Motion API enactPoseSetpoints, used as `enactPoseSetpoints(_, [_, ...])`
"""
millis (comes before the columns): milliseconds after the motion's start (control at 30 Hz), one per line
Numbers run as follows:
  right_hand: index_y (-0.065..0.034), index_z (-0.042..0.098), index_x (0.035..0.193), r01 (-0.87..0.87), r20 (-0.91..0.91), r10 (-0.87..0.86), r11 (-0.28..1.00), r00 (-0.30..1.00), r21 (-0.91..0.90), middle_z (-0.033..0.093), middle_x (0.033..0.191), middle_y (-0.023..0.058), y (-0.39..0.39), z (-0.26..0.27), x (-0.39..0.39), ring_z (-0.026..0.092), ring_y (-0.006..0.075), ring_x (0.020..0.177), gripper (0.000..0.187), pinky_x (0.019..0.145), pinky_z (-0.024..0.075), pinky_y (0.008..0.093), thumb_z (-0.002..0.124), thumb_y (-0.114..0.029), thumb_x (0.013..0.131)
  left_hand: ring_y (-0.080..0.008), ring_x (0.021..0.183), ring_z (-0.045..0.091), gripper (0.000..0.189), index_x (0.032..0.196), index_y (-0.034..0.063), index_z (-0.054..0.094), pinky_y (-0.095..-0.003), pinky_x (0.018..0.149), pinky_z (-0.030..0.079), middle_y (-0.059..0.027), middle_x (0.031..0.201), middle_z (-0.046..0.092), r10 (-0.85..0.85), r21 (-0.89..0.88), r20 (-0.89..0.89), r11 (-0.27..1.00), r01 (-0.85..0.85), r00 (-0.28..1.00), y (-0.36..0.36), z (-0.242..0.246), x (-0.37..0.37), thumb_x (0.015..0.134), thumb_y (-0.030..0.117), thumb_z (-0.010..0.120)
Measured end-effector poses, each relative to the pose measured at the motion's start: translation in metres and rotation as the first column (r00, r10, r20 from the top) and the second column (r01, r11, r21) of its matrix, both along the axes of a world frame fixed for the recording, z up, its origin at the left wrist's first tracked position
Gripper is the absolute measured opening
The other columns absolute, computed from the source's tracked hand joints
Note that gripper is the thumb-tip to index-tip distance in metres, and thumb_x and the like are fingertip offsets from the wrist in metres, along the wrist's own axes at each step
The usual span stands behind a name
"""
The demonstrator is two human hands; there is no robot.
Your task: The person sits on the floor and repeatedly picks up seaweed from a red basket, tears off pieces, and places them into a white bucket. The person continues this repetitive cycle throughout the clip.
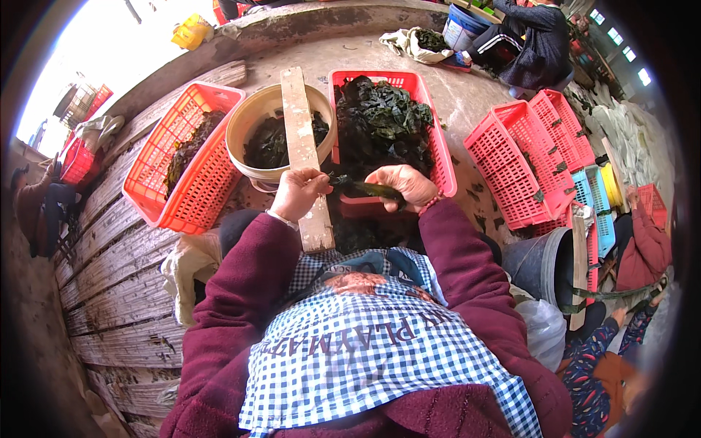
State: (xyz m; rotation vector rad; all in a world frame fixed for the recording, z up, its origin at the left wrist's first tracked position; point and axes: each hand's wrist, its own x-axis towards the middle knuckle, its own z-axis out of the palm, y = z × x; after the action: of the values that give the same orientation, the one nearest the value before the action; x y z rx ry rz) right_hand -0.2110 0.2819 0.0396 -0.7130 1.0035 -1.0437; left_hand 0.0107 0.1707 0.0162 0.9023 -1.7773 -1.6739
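Observation:
A dark green strip of seaweed point(366, 189) is stretched between my two hands. My left hand point(297, 192) pinches one end between thumb and fingertips, just above a wooden board point(300, 117). The fingers of my right hand point(406, 185) curl around the other end. The board lies across a cream plastic bucket point(236, 139), which has dark seaweed point(266, 145) inside. Just beyond my right hand stands a red plastic basket point(438, 148) heaped with wet seaweed point(383, 115). More dark seaweed hangs in shadow below it, near my lap.
To the left, a red basket point(205, 191) holds brownish seaweed point(194, 145). Red baskets point(509, 164) and a dark bucket point(528, 263) are at the right. Co-workers sit at the upper right point(539, 44), right point(646, 252), lower right point(591, 378) and far left point(35, 211).

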Motion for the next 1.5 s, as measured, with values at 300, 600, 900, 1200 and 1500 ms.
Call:
enactPoseSetpoints(300, [-0.0048, 0.065, 0.09, -0.306, -0.31, 0.293, 0.952, 0.904, 0.005, 0.059, 0.066, -0.0009, -0.043, 0.014, 0.012, 0.047, 0.0061, 0.048, 0.019, 0.044, 0.0376, 0.0196, 0.063, -0.023, 0.085, -0.0165, 0.108, 0.053, 0.054, 0.126, 0.0029, 0.047, -0.0304, 0.086, 0.044, -0.0126, 0.116, 0.056, -0.138, -0.538, 0.072, 0.828, 0.155, 0.988, -0.025, 0.029, 0.005, 0.073, -0.006, 0.048])
enactPoseSetpoints(600, [-0.0028, 0.066, 0.088, -0.356, -0.646, 0.259, 0.934, 0.718, -0.021, 0.061, 0.07, 0.0, -0.097, 0.014, 0.0, 0.051, 0.0075, 0.061, 0.017, 0.055, 0.0432, 0.0249, 0.063, -0.018, 0.081, -0.0156, 0.06, 0.058, 0.014, 0.084, -0.0013, 0.06, -0.0306, 0.055, 0.044, -0.0087, 0.064, 0.06, -0.29, -0.331, 0.289, 0.864, 0.38, 0.912, -0.064, 0.022, -0.006, 0.086, 0.012, 0.057])
enactPoseSetpoints(900, [0.0006, 0.059, 0.082, -0.164, -0.768, -0.233, 0.901, 0.596, -0.401, 0.062, 0.068, 0.0136, -0.182, -0.041, -0.006, 0.06, 0.0224, 0.064, 0.018, 0.061, 0.0466, 0.0337, 0.051, -0.015, 0.086, -0.0372, 0.063, 0.058, 0.018, 0.076, 0.0032, 0.06, -0.0414, 0.056, 0.045, -0.0197, 0.064, 0.057, 0.279, -0.724, 0.243, 0.69, -0.018, 0.929, -0.12, 0.003, -0.028, 0.084, 0.019, 0.056])
enactPoseSetpoints(1200, [0.0018, 0.062, 0.076, 0.051, -0.842, -0.416, 0.904, 0.344, -0.425, 0.06, 0.067, 0.0182, -0.185, -0.093, -0.061, 0.057, 0.026, 0.057, 0.034, 0.058, 0.0454, 0.0378, 0.057, -0.031, 0.083, -0.0365, 0.077, 0.061, 0.025, 0.079, 0.009, 0.065, -0.0452, 0.069, 0.048, -0.0184, 0.076, 0.063, 0.586, -0.725, 0.381, 0.669, -0.163, 0.715, -0.17, -0.037, -0.012, 0.083, 0.03, 0.052])
enactPoseSetpoints(1500, [-0.0032, 0.067, 0.08, -0.489, -0.778, 0.294, 0.872, 0.555, -0.02, 0.064, 0.071, 0.0133, -0.03, -0.093, -0.014, 0.062, 0.0193, 0.067, 0.02, 0.067, 0.0479, 0.0351, 0.058, -0.021, 0.081, -0.0356, 0.107, 0.055, 0.058, 0.116, -0.0083, 0.053, -0.0372, 0.094, 0.042, -0.0278, 0.11, 0.058, 0.451, -0.644, 0.583, 0.763, 0.047, 0.676, -0.165, -0.049, 0.006, 0.076, 0.032, 0.065])
